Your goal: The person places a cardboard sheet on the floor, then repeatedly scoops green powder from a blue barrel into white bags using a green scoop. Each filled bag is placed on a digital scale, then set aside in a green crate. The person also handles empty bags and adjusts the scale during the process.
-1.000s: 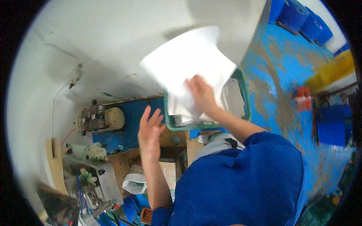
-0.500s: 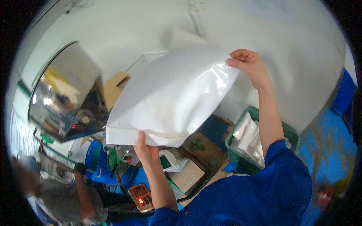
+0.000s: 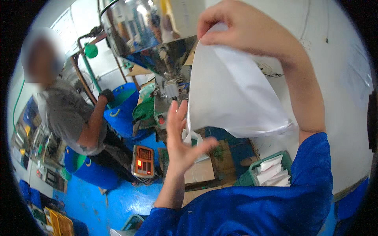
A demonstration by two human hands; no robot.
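A large white plastic bag (image 3: 228, 86) hangs from my raised right hand (image 3: 232, 29). The fingers pinch its upper left corner, and the loose lower edge sags toward my right forearm. My left hand (image 3: 182, 145) is open beside the bag's lower left edge, fingers and thumb spread, holding nothing. Whether its fingers still touch that edge I cannot tell.
A steel hopper (image 3: 167, 43) stands ahead, with a scale display (image 3: 143, 161) showing red lights below it. A co-worker in a grey shirt (image 3: 67, 110) stands left, by blue tubs (image 3: 123, 112). A green crate (image 3: 246, 179) at right holds white packages (image 3: 273, 173).
My left hand has let go of the bag's lower edge and opened. My right hand has the bag's corner higher up and nearer. The view has swung left, showing more of the co-worker.
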